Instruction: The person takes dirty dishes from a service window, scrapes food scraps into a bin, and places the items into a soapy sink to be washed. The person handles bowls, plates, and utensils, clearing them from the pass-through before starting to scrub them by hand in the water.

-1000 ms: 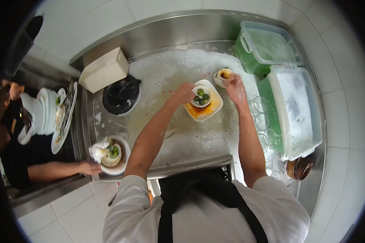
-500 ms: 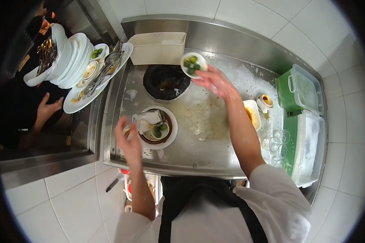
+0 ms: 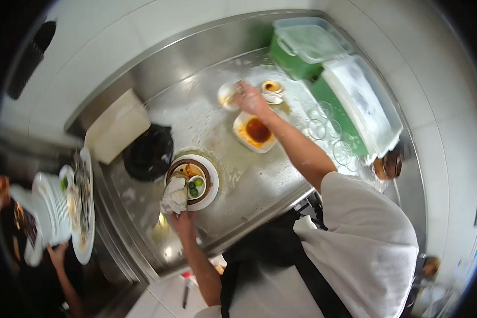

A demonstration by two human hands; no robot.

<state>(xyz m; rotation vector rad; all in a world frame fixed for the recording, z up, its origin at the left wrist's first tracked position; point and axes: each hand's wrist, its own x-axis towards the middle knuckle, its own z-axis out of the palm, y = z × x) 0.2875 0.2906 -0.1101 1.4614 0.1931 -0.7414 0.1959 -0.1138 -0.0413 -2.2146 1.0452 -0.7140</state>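
Right grip (image 3: 250,100) holds a small white bowl (image 3: 226,98), now seemingly emptied, while the left grip (image 3: 184,223), closure unclear, meets crumpled tissue (image 3: 174,195)

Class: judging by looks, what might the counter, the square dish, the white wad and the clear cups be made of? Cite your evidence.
Counter: apparently stainless steel; grey sheen, blurred reflections.
Square dish: glazed ceramic or hard plastic; smooth, white.
White wad: probably paper tissue; matt, crumpled.
Clear cups: glass or plastic; transparent, shiny rims.
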